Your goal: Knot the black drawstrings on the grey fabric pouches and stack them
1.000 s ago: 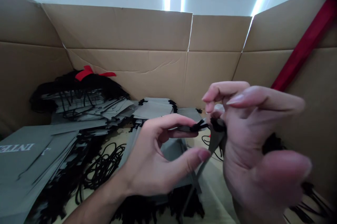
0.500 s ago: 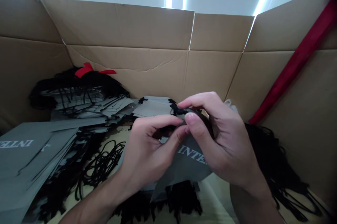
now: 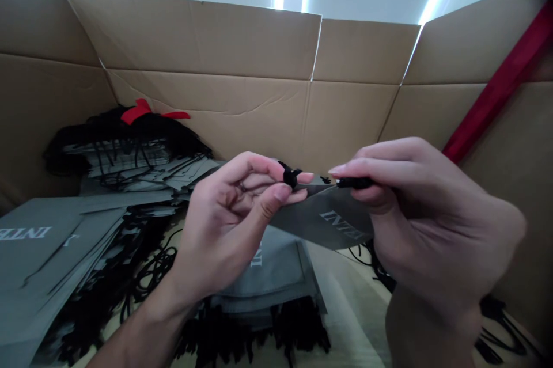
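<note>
Between my hands hangs a grey pouch point(image 3: 319, 218) with white lettering, tilted, its upper edge level with my fingertips. My left hand point(image 3: 233, 224) pinches a black knotted cord point(image 3: 290, 175) at the pouch's left corner between thumb and index finger. My right hand point(image 3: 423, 218) is closed on a black cord end point(image 3: 355, 183) at the pouch's right side. Below them lies a pile of grey pouches point(image 3: 276, 264) with black fringed cord ends along its near edge.
Grey pouches point(image 3: 26, 241) are stacked at the left, with more pouches and black cords point(image 3: 173, 132) behind. Loose black cords point(image 3: 155, 270) lie beside my left forearm. Cardboard walls point(image 3: 207, 97) surround the work area; a red strip point(image 3: 496, 80) crosses the right one.
My hands have moved apart, my right hand going right. The pouch between them has risen and turned, uncovering the pile below.
</note>
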Action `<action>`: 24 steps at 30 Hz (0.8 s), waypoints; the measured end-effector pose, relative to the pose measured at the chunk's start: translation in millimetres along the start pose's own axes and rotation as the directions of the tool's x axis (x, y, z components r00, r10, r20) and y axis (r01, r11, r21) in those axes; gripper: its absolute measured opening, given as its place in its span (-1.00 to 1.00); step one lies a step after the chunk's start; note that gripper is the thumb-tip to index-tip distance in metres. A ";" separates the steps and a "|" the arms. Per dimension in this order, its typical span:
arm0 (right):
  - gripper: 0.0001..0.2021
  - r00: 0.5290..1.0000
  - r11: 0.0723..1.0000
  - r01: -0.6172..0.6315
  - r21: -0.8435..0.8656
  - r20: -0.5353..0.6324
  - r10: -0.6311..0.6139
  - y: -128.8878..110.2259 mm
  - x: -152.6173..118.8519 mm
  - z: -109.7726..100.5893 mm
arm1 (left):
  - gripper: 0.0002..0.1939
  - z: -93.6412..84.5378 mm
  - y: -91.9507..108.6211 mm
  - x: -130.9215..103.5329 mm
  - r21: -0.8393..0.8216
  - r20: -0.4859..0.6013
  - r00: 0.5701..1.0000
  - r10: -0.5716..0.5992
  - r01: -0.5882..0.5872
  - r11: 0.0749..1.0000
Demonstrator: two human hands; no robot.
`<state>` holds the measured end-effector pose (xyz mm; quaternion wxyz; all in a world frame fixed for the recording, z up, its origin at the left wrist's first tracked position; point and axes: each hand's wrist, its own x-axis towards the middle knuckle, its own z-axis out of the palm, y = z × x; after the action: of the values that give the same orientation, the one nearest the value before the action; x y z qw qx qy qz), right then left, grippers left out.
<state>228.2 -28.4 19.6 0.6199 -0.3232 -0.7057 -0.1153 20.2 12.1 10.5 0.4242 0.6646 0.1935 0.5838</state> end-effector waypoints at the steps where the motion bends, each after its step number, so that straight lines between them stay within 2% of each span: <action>1: -0.70 1.000 0.999 0.029 -0.036 0.005 -0.029 -0.6 -1.0 -1.1 | -0.90 -0.6 -0.3 0.6 0.044 -0.023 0.999 0.029 -0.028 0.999; 6: -0.66 0.992 0.981 0.123 -0.150 0.053 -0.116 3.0 -5.0 2.4 | -0.93 -2.3 -0.8 -1.3 0.260 -0.108 0.979 0.172 -0.139 0.956; 10: -0.67 0.970 0.953 0.236 -0.190 0.104 -0.219 10.4 -2.1 5.2 | -0.94 -3.6 0.2 -0.7 0.389 -0.111 0.947 0.301 -0.238 0.890; 15: -0.75 0.955 0.938 0.286 -0.194 0.132 -0.264 17.3 2.6 7.2 | -0.92 -5.7 0.8 0.3 0.442 -0.096 0.931 0.352 -0.277 0.853; 20: -0.86 0.973 0.981 0.176 -0.085 0.169 -0.160 13.9 1.7 7.8 | -0.82 -5.7 -2.5 0.1 0.395 -0.117 0.933 0.341 -0.271 0.878; 22: -0.84 0.985 0.991 0.113 -0.067 0.138 -0.103 10.3 -0.3 7.9 | -0.83 -5.4 -3.3 0.7 0.337 -0.111 0.944 0.311 -0.258 0.905; 24: -0.78 0.991 0.993 0.103 -0.054 0.090 -0.098 7.2 -2.1 9.6 | -0.86 -4.9 -3.3 1.2 0.261 -0.078 0.962 0.262 -0.234 0.937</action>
<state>224.8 -18.1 14.0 0.5722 -0.3098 -0.7439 -0.1526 16.7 16.5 8.4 0.2487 0.6980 0.2031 0.6401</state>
